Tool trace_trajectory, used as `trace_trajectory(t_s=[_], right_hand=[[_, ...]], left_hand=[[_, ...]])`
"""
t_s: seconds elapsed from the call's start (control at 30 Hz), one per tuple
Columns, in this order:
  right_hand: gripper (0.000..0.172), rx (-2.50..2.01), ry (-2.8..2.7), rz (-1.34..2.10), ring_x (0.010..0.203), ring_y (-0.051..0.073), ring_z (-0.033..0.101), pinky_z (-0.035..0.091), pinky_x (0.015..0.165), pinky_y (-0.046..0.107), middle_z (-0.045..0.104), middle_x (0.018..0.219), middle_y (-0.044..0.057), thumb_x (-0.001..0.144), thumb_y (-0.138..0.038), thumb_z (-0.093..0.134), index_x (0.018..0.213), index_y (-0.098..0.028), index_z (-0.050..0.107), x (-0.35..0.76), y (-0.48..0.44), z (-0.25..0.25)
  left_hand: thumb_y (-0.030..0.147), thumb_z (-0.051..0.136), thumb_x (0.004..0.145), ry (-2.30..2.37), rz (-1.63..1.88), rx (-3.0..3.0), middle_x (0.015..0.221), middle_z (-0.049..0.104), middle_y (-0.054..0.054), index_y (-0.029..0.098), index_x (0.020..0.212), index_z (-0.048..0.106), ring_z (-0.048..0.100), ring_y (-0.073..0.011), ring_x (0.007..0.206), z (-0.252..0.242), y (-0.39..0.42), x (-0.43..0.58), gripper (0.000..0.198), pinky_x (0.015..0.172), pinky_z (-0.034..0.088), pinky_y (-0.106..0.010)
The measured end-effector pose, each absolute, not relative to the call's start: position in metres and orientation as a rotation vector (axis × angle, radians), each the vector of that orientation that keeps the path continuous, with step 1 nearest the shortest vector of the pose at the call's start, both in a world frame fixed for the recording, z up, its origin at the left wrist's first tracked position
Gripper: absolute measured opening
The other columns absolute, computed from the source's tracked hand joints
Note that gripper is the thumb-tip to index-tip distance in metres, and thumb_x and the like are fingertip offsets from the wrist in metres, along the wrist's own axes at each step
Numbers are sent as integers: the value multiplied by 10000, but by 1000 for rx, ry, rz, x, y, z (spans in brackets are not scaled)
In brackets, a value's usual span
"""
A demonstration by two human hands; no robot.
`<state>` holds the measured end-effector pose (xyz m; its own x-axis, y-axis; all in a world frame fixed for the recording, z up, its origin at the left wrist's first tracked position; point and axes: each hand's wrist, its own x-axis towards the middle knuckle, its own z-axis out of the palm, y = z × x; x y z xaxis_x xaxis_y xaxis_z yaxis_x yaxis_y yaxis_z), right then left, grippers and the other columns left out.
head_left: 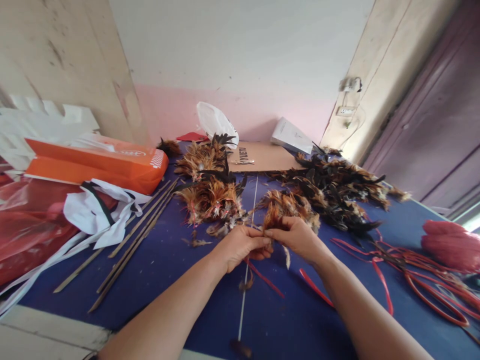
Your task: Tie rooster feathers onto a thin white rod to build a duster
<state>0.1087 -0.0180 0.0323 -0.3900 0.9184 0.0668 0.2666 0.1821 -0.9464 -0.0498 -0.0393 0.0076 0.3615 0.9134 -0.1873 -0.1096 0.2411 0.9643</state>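
Observation:
My left hand (247, 246) and my right hand (293, 237) meet over the middle of the blue table (180, 280), fingertips pinched together. Between them is a small bunch of brown feathers (273, 220), its lower end hidden by my fingers. A thin red plastic strip (265, 278) trails down below my left hand. Just behind my right hand lies a pile of brown feathers (296, 205). Left of centre sit more feather bundles (215, 197), some with red ties. Another red strip (315, 287) lies near my right forearm.
At the left are thin wooden sticks (137, 245), an orange bag (97, 162), white cloth strips (99, 210) and red plastic (33, 220). Black and brown feathers (333, 185) spread at the right, near tangled red strips (412, 275). Cardboard (266, 156) lies towards the wall.

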Motion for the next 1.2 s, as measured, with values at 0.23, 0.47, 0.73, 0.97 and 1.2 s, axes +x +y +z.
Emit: trace_trajectory(t_s=[0.23, 0.47, 0.73, 0.97, 1.2], right_hand=[[189, -1131, -1797, 1140, 580, 115, 562, 441, 565, 234, 642, 662, 10, 668, -308, 619, 748, -138, 632, 105, -19, 34], [517, -1058, -1830, 826, 749, 151, 597, 460, 671, 281, 636, 934, 62, 669, -321, 633, 1143, -192, 470, 104, -19, 32], [535, -1077, -2306, -19, 832, 213, 582, 388, 790, 339, 644, 895, 77, 704, -306, 619, 1198, -185, 455, 98, -29, 27], [422, -1046, -2334, -158, 691, 166, 587, 391, 726, 293, 656, 755, 34, 740, -298, 594, 1133, -175, 501, 103, -26, 27], [355, -1075, -2344, -198, 706, 181, 592, 398, 739, 303, 662, 739, 43, 755, -281, 572, 1092, -175, 529, 103, -25, 26]], left_hand=[[279, 721, 604, 897, 823, 974, 625, 647, -42, 111, 669, 662, 589, -94, 548, 8, -38, -53, 190, 519, 444, -185], [215, 655, 694, 828, 1082, 693, 747, 676, -70, 120, 773, 661, 618, -114, 630, 7, -29, -56, 124, 578, 470, -202], [198, 640, 711, 786, 1057, 618, 789, 681, -55, 144, 799, 657, 607, -104, 631, 7, -33, -54, 105, 582, 460, -210], [194, 657, 695, 779, 1017, 629, 750, 674, -52, 129, 794, 661, 591, -89, 578, 4, -33, -52, 118, 617, 468, -229], [215, 681, 673, 736, 959, 675, 721, 678, -53, 126, 804, 667, 614, -108, 614, -2, -31, -52, 159, 602, 476, -209]])
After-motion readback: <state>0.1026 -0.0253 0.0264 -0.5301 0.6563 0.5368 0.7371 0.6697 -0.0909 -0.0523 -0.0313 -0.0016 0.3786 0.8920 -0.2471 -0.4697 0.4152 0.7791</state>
